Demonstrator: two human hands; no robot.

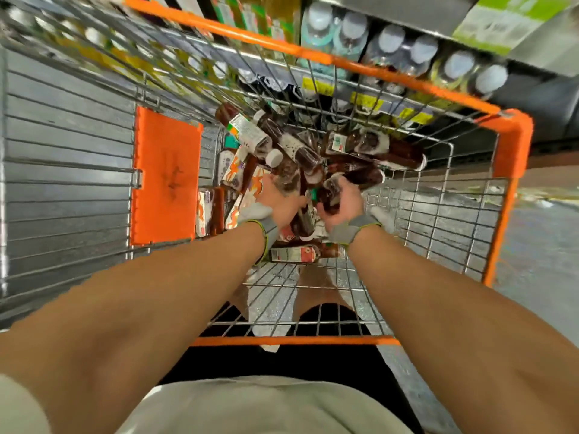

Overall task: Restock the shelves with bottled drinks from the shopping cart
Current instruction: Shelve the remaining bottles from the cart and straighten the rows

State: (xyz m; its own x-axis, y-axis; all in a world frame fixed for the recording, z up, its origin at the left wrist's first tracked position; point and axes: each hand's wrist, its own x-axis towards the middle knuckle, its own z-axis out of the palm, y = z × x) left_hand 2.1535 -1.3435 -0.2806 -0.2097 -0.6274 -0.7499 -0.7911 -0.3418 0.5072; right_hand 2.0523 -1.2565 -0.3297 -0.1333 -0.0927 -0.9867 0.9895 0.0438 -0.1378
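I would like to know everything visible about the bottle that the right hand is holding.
The dark brown clear plastic drink bottle is held low inside the silver wire shopping cart, above the pile of similar bottles. The right hand grips it, fingers curled round its body. One end points up towards the camera. Its cap and label are hidden.
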